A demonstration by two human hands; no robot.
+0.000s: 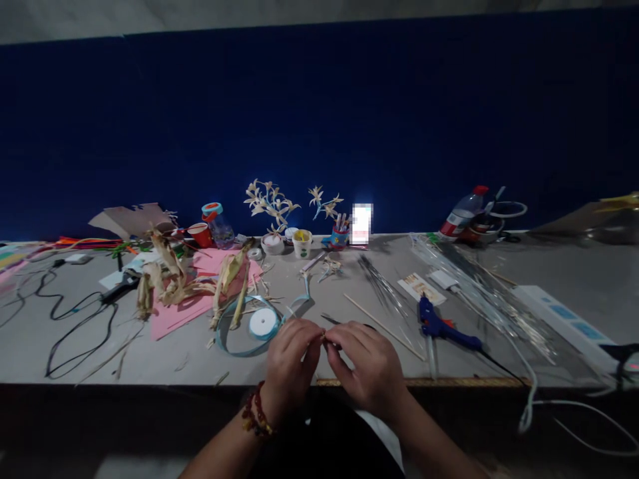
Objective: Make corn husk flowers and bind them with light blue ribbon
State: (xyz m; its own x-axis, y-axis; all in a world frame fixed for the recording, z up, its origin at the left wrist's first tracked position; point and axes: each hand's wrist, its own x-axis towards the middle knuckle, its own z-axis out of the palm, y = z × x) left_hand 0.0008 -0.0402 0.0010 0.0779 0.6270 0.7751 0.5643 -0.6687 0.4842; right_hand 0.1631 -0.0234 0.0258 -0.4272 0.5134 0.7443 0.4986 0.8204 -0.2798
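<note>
My left hand [291, 362] and my right hand [367, 364] meet at the front edge of the grey table [150, 359]. Their fingertips are pinched together on something small that I cannot make out. A beaded bracelet [255, 412] circles my left wrist. Just beyond my left hand lies a spool of light blue ribbon [263, 323] with loose loops around it. A thin wooden skewer [382, 326] and dark scissors [344, 323] lie just past my right hand.
Dried corn husks [172, 283] rest on pink paper [184, 309] at the left. A blue glue gun [444, 327] lies right, by clear sleeves of wires [479, 293]. Husk flowers [269, 203], cups and a bottle [462, 214] line the back. Black cables [74, 326] lie far left.
</note>
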